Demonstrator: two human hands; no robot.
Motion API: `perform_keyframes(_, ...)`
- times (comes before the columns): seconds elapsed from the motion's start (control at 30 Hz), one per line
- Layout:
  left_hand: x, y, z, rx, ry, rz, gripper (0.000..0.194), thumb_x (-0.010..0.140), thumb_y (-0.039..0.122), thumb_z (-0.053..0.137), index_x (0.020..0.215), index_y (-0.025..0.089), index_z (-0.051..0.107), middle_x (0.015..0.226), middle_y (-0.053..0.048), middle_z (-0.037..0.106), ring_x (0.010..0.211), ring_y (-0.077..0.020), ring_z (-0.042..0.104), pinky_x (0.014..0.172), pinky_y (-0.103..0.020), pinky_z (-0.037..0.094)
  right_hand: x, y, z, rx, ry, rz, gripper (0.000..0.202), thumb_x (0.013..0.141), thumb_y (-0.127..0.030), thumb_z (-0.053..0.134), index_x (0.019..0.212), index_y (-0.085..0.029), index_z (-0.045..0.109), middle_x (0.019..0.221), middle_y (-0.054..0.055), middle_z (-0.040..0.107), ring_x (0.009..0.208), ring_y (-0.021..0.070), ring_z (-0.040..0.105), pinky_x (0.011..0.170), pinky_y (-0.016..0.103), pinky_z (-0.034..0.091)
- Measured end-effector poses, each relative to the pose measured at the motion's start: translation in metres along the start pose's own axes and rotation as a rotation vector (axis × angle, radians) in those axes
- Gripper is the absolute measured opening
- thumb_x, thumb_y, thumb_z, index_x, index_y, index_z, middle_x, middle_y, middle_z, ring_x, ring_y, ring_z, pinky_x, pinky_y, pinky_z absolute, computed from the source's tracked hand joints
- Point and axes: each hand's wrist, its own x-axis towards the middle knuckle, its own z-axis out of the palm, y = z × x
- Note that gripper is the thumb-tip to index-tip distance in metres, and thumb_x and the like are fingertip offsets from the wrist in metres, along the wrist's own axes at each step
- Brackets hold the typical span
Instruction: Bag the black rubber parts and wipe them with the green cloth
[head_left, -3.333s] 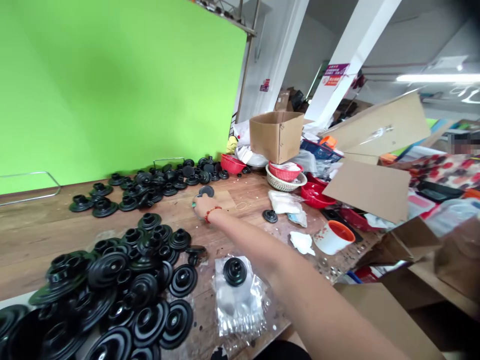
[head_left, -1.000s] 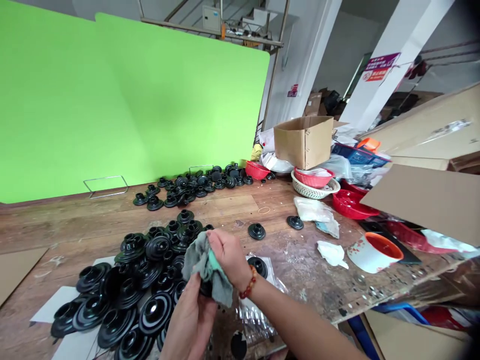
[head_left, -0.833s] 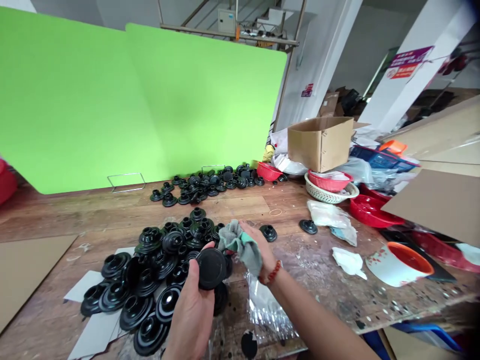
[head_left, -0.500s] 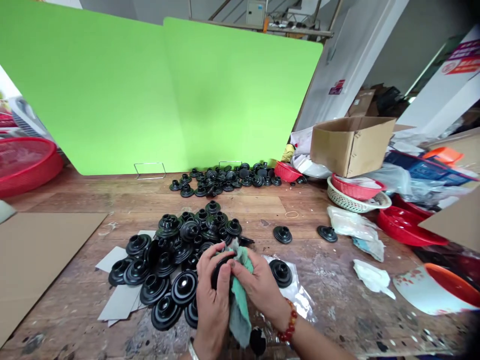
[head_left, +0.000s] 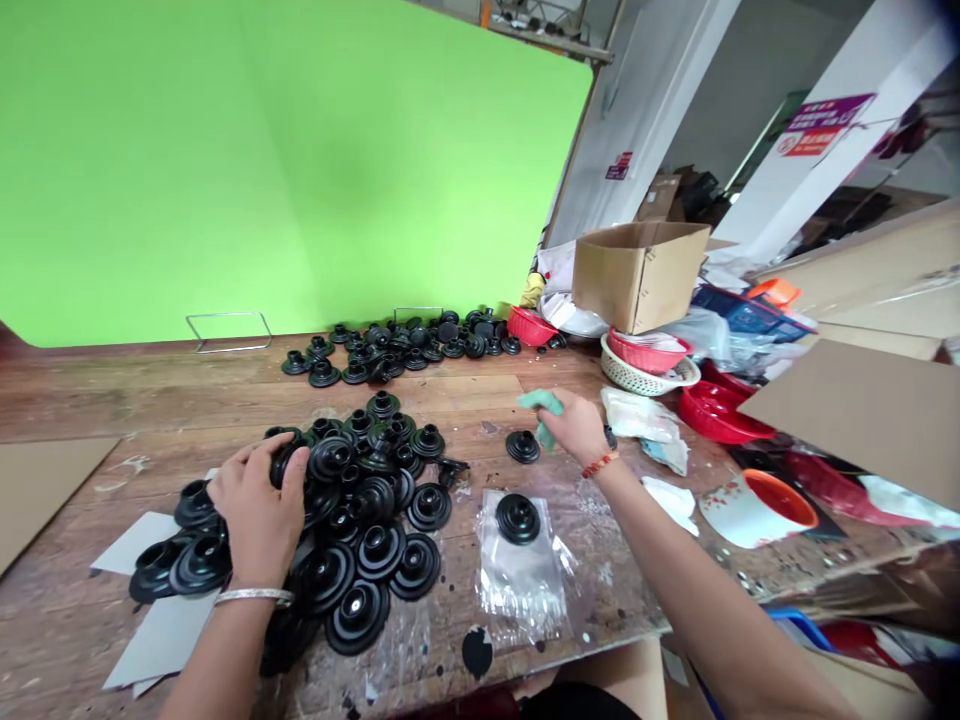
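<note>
My left hand [head_left: 259, 495] is at the left of a heap of black round stepped parts with short hubs [head_left: 379, 550]. Its thumb and fingers curl around one black stepped disc [head_left: 287, 462] on top of the heap. Out to the right, my right hand [head_left: 576, 428] is closed on a green cloth [head_left: 541, 402], held just above the table. Left of that hand lies a single black disc [head_left: 523, 447]; the edge of another dark part shows behind its wrist. A further black disc [head_left: 517, 518] rests on clear plastic bags [head_left: 521, 585].
More black parts [head_left: 405, 345] lie along the foot of a green panel [head_left: 300, 170]. At the right stand a cardboard box [head_left: 637, 275], a cream basket [head_left: 649, 375], red bowls [head_left: 720, 410] and a paint-stained white tub [head_left: 757, 508]. Grey cards [head_left: 161, 640] lie under the heap.
The view has swung right. My hands, earlier together around a black disc and the cloth, are apart: the left is on the heap, the right has moved forward and right with the cloth.
</note>
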Motion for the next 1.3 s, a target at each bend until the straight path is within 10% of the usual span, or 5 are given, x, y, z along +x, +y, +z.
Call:
perform_keyframes(0.37,-0.029,0.049,-0.022,-0.277,-0.023,-0.04,0.042,0.086,0.046,0.053,0.116,0.018,0.061,0.13,-0.014,0.054,0.128,-0.0296,0.043,0.113,-0.047,0.027,-0.018,-0.023,0.026,0.087,-0.133,-0.067,0.017,0.08,-0.016,0.056,0.09,-0.016,0.069,0.091,0.009,0.07,0.086,0.0206,0.064,0.076,0.028,0.046)
perform_keyframes(0.53,-0.071,0.112,-0.027,-1.077,-0.731,-0.57,0.046,0.087,0.05,0.053,0.12,0.019,0.06,0.118,-0.01,0.065,0.104,-0.0213,0.061,0.096,-0.038,0.046,-0.071,-0.076,-0.006,0.581,-0.065,-0.388,0.015,0.086,-0.02,0.056,0.097,-0.021,0.064,0.099,0.003,0.065,0.093,0.0167,0.06,0.084,0.028,0.047)
perform_keyframes(0.63,-0.086,0.128,-0.02,-1.351,-0.865,-0.742,0.046,0.085,0.048,0.059,0.118,0.016,0.062,0.106,-0.009,0.07,0.087,-0.0165,0.063,0.079,-0.028,0.05,-0.114,-0.1,-0.004,0.713,-0.038,-0.608,0.021,0.086,-0.026,0.061,0.106,-0.019,0.064,0.105,0.008,0.061,0.102,0.0214,0.056,0.089,0.035,0.047)
perform_keyframes(0.83,-0.098,0.121,-0.017,-1.171,-0.721,-0.563,0.044,0.084,0.043,0.062,0.121,0.019,0.064,0.115,-0.007,0.069,0.102,-0.0198,0.063,0.089,-0.028,0.048,-0.136,-0.11,0.014,0.585,-0.077,-0.598,0.044,0.095,-0.034,0.049,0.135,-0.016,0.049,0.139,0.015,0.044,0.131,0.0285,0.037,0.11,0.047,0.03)
perform_keyframes(1.3,-0.115,0.086,-0.008,-0.398,-0.171,0.157,0.035,0.093,0.027,0.048,0.126,0.032,0.059,0.13,-0.004,0.061,0.127,-0.0236,0.047,0.104,-0.042,0.031,-0.146,-0.154,0.023,1.769,-0.588,0.378,0.044,0.084,-0.06,0.056,0.087,-0.017,0.063,0.07,0.0,0.058,0.063,0.0125,0.054,0.059,0.023,0.044)
